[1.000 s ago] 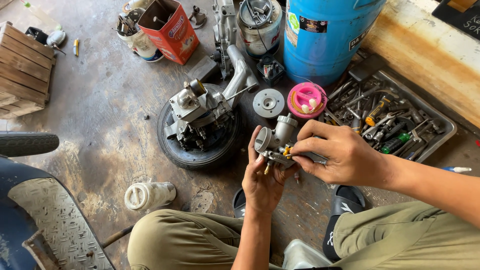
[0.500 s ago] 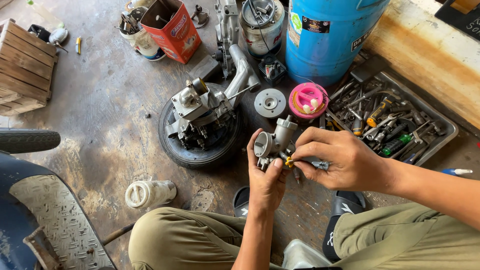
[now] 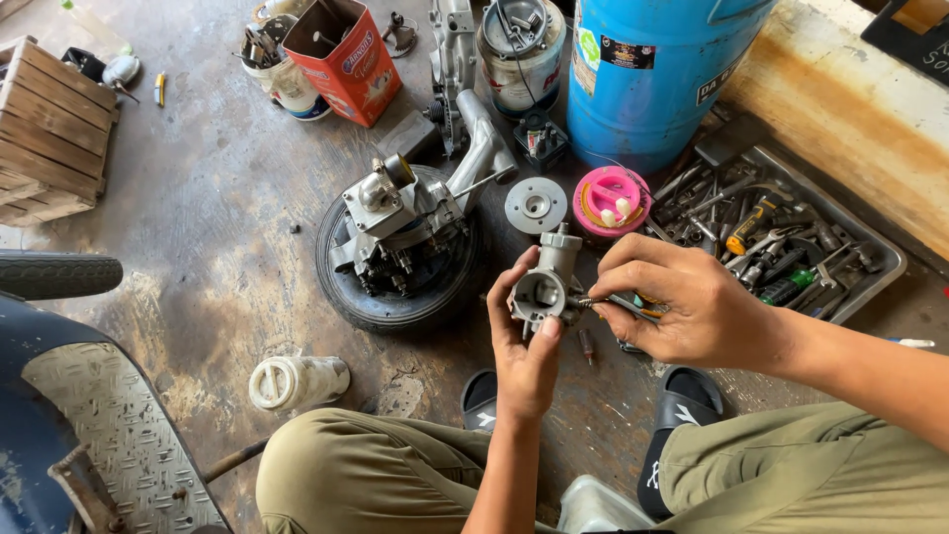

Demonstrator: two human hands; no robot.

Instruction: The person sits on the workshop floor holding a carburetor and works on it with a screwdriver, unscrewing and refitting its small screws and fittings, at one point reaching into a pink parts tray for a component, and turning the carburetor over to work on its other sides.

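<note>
1. Your left hand (image 3: 524, 346) is wrapped around a small grey metal carburetor (image 3: 544, 287), fingers curled over its far side and thumb pressed on the near side; you hold it up above the concrete floor (image 3: 198, 198), its round opening facing you.
2. Your right hand (image 3: 682, 307) is pinched shut on a slim screwdriver (image 3: 608, 304) with a yellow-and-dark handle; its metal tip meets the right side of the carburetor.
3. Just left of the carburetor, an engine assembly (image 3: 400, 222) sits on a small black tyre (image 3: 395, 297) lying flat on the floor.
4. Just beyond the carburetor lie a grey round metal disc (image 3: 536, 205) and a pink round lid (image 3: 611, 201) — the lid holds small parts.
5. Behind those stands a blue plastic barrel (image 3: 652, 69).
6. Right of the carburetor, a metal tray (image 3: 880, 259) is full of wrenches and screwdrivers.
7. Well left of the carburetor — near your left knee — a white plastic bottle (image 3: 297, 381) lies on its side.
</note>
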